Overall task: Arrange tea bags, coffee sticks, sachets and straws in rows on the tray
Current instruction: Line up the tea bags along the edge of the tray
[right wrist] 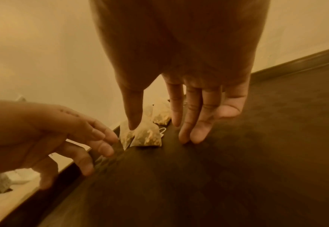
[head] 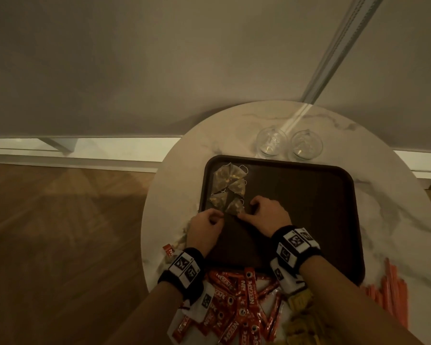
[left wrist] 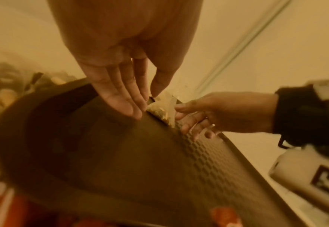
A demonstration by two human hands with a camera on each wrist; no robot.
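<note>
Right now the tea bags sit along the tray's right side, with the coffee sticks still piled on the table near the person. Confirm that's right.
One detail is wrong: the tea bags sit along the left side of the tray, near its far left corner, not the right. The head view shows this. The rest holds: the coffee sticks are still piled on the table near the person.

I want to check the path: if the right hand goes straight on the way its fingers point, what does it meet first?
Probably the nearest tea bag, close before the right hand on the tray; depth is unclear.
</note>
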